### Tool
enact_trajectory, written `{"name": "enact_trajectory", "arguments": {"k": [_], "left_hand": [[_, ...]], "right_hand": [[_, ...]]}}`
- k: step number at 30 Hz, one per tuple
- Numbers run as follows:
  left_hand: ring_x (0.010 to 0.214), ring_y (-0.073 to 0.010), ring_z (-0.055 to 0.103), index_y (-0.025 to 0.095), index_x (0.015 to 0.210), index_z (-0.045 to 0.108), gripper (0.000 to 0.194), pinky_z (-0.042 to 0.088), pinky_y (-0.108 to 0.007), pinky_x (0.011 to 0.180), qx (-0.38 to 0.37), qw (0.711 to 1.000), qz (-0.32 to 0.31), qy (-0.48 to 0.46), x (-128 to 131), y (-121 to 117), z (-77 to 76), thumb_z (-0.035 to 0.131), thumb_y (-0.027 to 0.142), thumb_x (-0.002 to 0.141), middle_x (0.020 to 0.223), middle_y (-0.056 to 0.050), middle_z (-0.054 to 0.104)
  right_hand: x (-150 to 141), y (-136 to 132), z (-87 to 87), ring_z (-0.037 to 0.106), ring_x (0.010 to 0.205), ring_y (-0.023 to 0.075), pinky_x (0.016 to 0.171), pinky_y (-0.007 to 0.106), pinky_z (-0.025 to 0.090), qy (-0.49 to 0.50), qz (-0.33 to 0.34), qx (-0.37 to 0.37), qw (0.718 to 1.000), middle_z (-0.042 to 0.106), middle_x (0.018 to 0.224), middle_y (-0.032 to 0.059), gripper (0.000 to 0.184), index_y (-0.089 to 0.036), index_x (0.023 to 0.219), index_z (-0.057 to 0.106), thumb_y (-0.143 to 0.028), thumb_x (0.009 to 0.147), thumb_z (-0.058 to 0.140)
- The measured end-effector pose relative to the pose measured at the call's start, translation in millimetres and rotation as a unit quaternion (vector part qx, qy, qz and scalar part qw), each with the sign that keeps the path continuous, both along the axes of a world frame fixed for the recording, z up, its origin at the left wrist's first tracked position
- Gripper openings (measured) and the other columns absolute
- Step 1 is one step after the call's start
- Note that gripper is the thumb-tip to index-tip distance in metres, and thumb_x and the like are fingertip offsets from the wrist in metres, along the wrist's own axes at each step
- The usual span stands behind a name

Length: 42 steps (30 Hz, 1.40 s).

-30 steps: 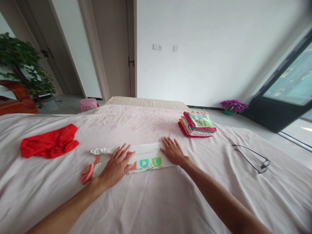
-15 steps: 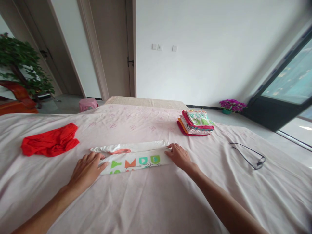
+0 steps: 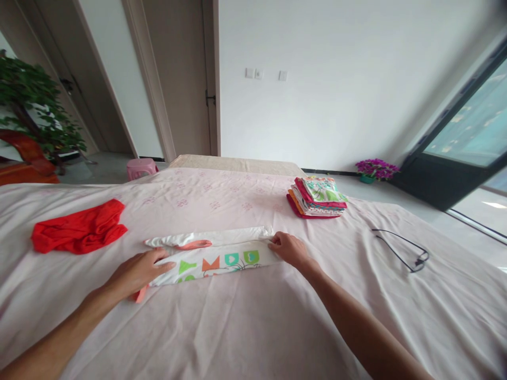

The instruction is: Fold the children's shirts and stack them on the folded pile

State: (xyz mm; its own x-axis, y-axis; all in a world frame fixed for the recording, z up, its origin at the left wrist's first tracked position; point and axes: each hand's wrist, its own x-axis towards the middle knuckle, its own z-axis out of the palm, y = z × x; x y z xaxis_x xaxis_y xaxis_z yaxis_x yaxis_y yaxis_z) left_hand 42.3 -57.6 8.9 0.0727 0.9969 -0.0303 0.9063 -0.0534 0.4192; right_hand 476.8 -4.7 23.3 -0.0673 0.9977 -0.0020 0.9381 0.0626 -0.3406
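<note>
A white garment (image 3: 214, 253) with coloured shapes and orange trim lies folded into a long strip across the pink bedsheet (image 3: 245, 327). My left hand (image 3: 137, 272) rests flat on its left end, fingers stretched out over the cloth. At the strip's right end my right hand (image 3: 287, 248) has its fingers curled onto the edge of the fabric. A crumpled red garment (image 3: 79, 228) lies to the left, apart from both hands.
A stack of folded colourful clothes (image 3: 317, 196) sits at the back right of the bed. A black hanger (image 3: 402, 249) lies on the right. Beyond the bed are a pink stool (image 3: 140, 168), a green plant (image 3: 34, 113), purple flowers (image 3: 376, 170) and a door.
My left hand slid from the middle of the strip to its left end, uncovering the printed shapes. My right hand's flat fingers curled onto the right edge.
</note>
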Motion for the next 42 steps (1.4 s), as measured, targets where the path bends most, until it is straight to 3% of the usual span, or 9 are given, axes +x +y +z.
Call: {"name": "enact_trajectory", "arguments": {"k": [3,7,12,16,24,30,35,42], "left_hand": [[0.069,-0.0181,0.062,0.022,0.081,0.063,0.029,0.042,-0.024,0.062,-0.032,0.999,-0.005,-0.035,6,-2,3.9,0.051,0.049,0.078,0.071,0.002,0.063],[0.072,-0.0179,0.06,0.02,0.086,0.059,0.031,0.044,-0.024,0.064,-0.058,0.989,-0.028,-0.131,7,-2,-0.1,0.048,0.048,0.081,0.075,0.002,0.062],[0.077,-0.0191,0.059,0.018,0.09,0.057,0.033,0.044,-0.026,0.068,-0.109,0.975,-0.054,-0.188,0,8,-7.7,0.049,0.049,0.083,0.081,0.0,0.061],[0.075,-0.0197,0.058,0.017,0.082,0.059,0.036,0.042,-0.026,0.068,-0.131,0.976,-0.079,-0.155,-7,10,-8.0,0.046,0.051,0.084,0.077,0.0,0.058],[0.077,-0.0196,0.061,0.019,0.079,0.061,0.034,0.041,-0.025,0.07,-0.1,0.991,-0.071,-0.048,-7,4,-6.8,0.045,0.049,0.084,0.076,0.001,0.062],[0.084,-0.0187,0.066,0.025,0.089,0.068,0.029,0.042,-0.025,0.077,-0.002,0.998,-0.041,0.038,11,-5,12.5,0.047,0.045,0.086,0.087,0.002,0.072],[0.088,-0.0198,0.068,0.026,0.089,0.069,0.028,0.04,-0.03,0.084,0.037,0.994,-0.032,0.102,42,-3,26.9,0.05,0.047,0.087,0.089,0.0,0.076],[0.088,-0.0208,0.069,0.023,0.098,0.061,0.022,0.041,-0.03,0.071,0.083,0.982,0.015,0.167,57,5,7.9,0.044,0.034,0.092,0.098,-0.004,0.075]], "right_hand": [[0,-2,-2.5,0.06,0.074,0.0166,0.06,0.025,0.032,0.053,0.014,0.024,0.998,0.069,0.083,0.0017,0.013,-0.023,0.08,0.06,-0.034,0.083,0.056],[1,-4,-13.2,0.056,0.065,0.0142,0.058,0.024,0.032,0.125,0.016,0.039,0.991,0.064,0.072,-0.0014,0.014,-0.022,0.092,0.058,-0.031,0.085,0.05],[4,-1,-26.5,0.047,0.053,0.013,0.053,0.024,0.029,0.186,-0.004,0.027,0.982,0.049,0.056,-0.008,0.036,-0.021,0.117,0.056,-0.031,0.083,0.051],[10,-1,-30.6,0.048,0.054,0.0129,0.053,0.024,0.03,0.217,-0.001,0.026,0.976,0.05,0.059,-0.0074,0.043,-0.021,0.125,0.054,-0.031,0.083,0.048],[8,-11,-25.3,0.056,0.067,0.016,0.062,0.025,0.036,0.131,0.016,0.043,0.99,0.06,0.071,-0.0025,0.046,-0.023,0.129,0.053,-0.027,0.084,0.046],[10,-14,-25.8,0.061,0.074,0.0157,0.067,0.025,0.041,0.122,0.018,0.046,0.991,0.069,0.101,0.0017,0.057,-0.028,0.137,0.049,-0.021,0.081,0.05],[2,-9,-20.6,0.065,0.084,0.0187,0.074,0.028,0.045,0.11,0.004,0.037,0.993,0.07,0.107,0.0029,0.043,-0.029,0.13,0.057,-0.036,0.087,0.052],[-5,-2,-28.4,0.064,0.097,0.0187,0.082,0.028,0.045,0.098,-0.01,0.091,0.991,0.069,0.114,0.0029,0.035,-0.026,0.122,0.061,-0.026,0.088,0.05]]}}
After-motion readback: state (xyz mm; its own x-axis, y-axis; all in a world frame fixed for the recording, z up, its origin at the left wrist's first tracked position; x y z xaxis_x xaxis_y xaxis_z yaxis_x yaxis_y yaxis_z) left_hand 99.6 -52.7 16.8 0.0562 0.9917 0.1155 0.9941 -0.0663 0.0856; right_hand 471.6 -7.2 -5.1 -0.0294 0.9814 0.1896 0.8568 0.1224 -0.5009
